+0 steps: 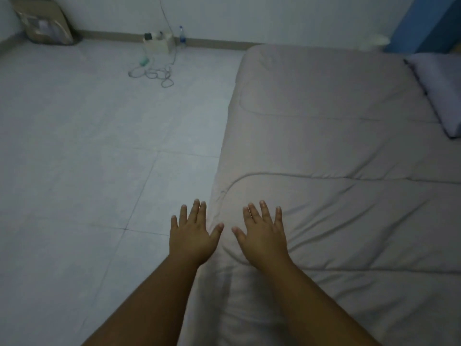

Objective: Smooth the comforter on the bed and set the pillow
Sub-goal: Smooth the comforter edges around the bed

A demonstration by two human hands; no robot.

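Note:
A beige quilted comforter (324, 146) covers the low bed on the right half of the view, with soft creases near its lower part. A grey-lilac pillow (439, 91) lies at the far right edge of the bed. My left hand (192, 236) is flat with fingers spread, over the comforter's left edge where it meets the floor. My right hand (262, 233) is also open, palm down, on the comforter just inside that edge. Neither hand holds anything.
Pale floor tiles (87, 146) fill the left side. By the far wall sit a white box (158, 42), a small water bottle (182, 37) and coiled cables (154, 72). A cardboard box (43, 21) stands in the far left corner. A blue door frame (424, 21) rises at top right.

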